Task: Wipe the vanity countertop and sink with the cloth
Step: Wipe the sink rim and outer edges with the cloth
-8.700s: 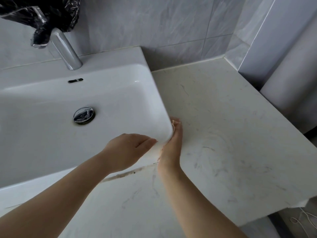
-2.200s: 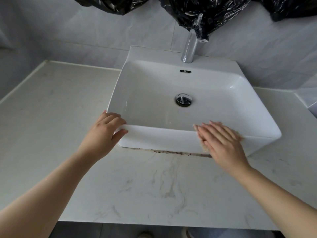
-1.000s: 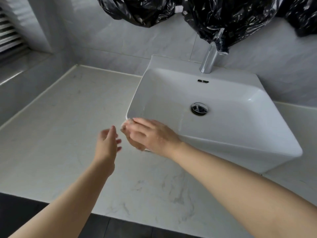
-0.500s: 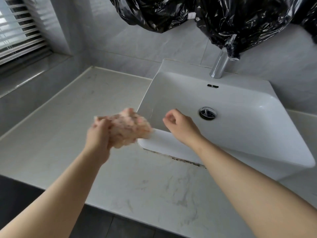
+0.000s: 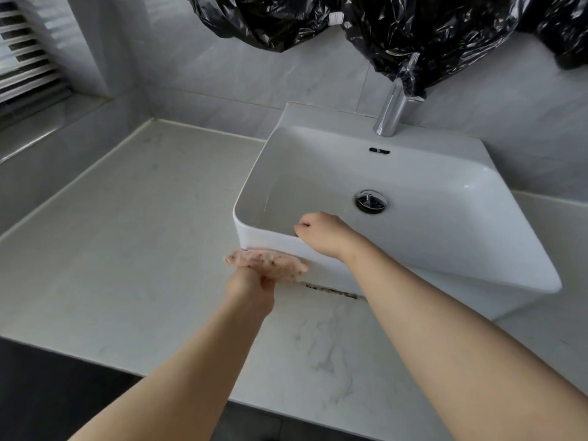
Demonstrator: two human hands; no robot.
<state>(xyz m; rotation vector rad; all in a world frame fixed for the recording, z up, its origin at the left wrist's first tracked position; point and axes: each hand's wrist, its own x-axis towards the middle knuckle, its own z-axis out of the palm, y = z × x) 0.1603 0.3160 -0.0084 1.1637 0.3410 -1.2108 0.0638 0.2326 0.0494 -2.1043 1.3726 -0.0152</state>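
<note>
From my remote station I see both bare arms reaching in over the vanity countertop (image 5: 127,237), a pale marbled slab with grey veins; the white rectangular sink (image 5: 477,249) sits on top of it, turned at an angle to the view.

The left hand (image 5: 251,289) is clamped on the cloth (image 5: 267,265), fingers and thumb bunched round its lower edge; the cloth is pinkish with dark specks, crumpled into a flat wad, and it is pressed against the outer front wall of the sink near its left corner, low down, just where the wall meets the countertop.

The right hand (image 5: 324,232) is over the front rim of the sink, wrist across the rim, fingers curled in together in a loose fist above the inside of the basin; I see nothing held in it.

A dark line of grime (image 5: 334,291) runs along the foot of the sink's front wall, starting just to the right of the cloth and passing behind the right forearm.

Inside the basin the chrome drain (image 5: 370,201) lies beyond the right hand; the overflow slot (image 5: 379,150) is in the back wall; the chrome faucet (image 5: 392,117) rises from the back ledge, its top wrapped in crinkled black plastic sheet (image 5: 413,30) that hangs across the grey tiled wall (image 5: 222,65); a window blind (image 5: 22,62) shows at far left.
</note>
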